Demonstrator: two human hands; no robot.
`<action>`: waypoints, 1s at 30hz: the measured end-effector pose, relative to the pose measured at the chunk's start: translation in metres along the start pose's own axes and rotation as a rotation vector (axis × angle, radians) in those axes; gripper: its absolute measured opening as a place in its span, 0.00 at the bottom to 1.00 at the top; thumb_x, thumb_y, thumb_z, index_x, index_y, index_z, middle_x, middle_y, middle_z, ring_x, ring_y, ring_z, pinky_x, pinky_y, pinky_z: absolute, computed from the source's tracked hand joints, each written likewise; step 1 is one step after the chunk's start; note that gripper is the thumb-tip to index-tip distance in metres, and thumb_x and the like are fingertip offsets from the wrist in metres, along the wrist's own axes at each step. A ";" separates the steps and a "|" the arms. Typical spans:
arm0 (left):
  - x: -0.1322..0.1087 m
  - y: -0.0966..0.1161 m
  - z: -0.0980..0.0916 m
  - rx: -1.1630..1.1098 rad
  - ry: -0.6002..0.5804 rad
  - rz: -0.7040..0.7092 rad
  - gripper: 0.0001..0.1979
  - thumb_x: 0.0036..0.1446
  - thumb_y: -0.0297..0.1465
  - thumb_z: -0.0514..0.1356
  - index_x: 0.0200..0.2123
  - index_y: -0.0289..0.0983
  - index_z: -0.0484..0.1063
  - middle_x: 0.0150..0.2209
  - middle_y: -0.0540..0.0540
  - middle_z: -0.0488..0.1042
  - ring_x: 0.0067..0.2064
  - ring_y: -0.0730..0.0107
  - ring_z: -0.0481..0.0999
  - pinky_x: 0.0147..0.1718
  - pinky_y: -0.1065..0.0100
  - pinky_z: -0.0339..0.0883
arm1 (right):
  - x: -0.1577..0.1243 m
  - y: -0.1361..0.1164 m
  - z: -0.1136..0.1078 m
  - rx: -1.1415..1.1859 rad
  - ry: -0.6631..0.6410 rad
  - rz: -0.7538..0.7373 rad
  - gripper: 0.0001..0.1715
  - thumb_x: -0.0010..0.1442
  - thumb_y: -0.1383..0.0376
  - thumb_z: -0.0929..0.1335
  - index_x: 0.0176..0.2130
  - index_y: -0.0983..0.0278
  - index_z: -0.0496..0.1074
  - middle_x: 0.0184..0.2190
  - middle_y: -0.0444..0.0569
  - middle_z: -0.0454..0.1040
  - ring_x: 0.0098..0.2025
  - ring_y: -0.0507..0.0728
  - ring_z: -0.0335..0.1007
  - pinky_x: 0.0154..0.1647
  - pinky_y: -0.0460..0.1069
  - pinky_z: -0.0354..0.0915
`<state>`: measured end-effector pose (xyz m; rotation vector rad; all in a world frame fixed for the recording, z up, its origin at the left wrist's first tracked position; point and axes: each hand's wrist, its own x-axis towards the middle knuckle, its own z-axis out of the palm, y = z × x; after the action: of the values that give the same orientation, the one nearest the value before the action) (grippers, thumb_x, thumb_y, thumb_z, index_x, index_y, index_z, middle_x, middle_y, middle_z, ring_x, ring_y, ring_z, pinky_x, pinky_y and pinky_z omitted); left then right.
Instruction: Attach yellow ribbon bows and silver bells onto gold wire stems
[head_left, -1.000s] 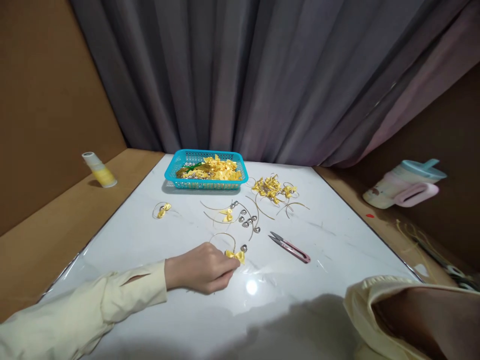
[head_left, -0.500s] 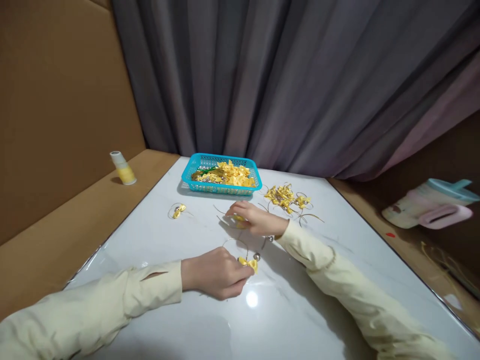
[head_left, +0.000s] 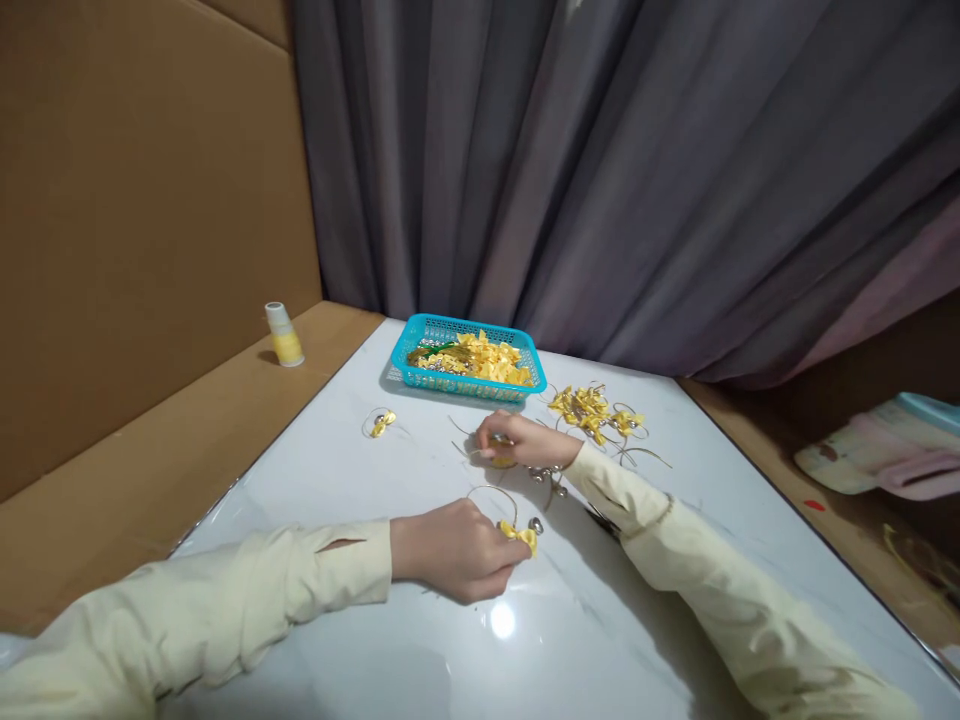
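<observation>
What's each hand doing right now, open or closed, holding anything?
Left hand: closed, pinching a yellow bow.
Right hand: closed on a second bow.

Person's left hand (head_left: pixel 457 550) loosely fisted, fingertips pinched toward 3 o'clock, sleeved forearm trailing to 8 o'clock, right hand (head_left: pixel 521 440) palm-down at its 1 o'clock, fingers curled, arm trailing to 5 o'clock

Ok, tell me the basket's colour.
The mesh basket is turquoise blue, seen best in the head view.
</observation>
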<state>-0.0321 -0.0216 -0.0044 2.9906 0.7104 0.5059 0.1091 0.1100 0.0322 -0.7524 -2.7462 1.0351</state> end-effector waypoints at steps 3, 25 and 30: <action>0.000 0.000 -0.001 -0.110 0.066 -0.037 0.03 0.53 0.26 0.52 0.30 0.37 0.64 0.20 0.51 0.67 0.20 0.71 0.65 0.19 0.69 0.57 | -0.016 -0.009 -0.003 0.168 0.079 0.025 0.17 0.58 0.53 0.64 0.30 0.65 0.62 0.28 0.48 0.72 0.32 0.53 0.67 0.36 0.50 0.63; 0.040 0.026 -0.031 -1.490 -0.110 -0.477 0.09 0.64 0.33 0.47 0.41 0.35 0.62 0.20 0.57 0.51 0.22 0.77 0.49 0.23 0.73 0.47 | -0.144 -0.056 0.025 0.004 0.612 -0.083 0.16 0.63 0.66 0.60 0.48 0.62 0.70 0.39 0.52 0.75 0.39 0.54 0.73 0.39 0.51 0.69; 0.026 0.026 -0.040 -1.545 -0.285 -0.546 0.09 0.64 0.35 0.47 0.43 0.37 0.60 0.20 0.58 0.50 0.21 0.78 0.49 0.22 0.74 0.49 | -0.153 -0.039 0.044 -0.561 0.694 -0.246 0.14 0.63 0.72 0.58 0.42 0.67 0.70 0.28 0.52 0.74 0.32 0.55 0.68 0.30 0.50 0.67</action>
<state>-0.0116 -0.0350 0.0441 1.3244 0.6005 0.3106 0.2147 -0.0155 0.0341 -0.6393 -2.3920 -0.0763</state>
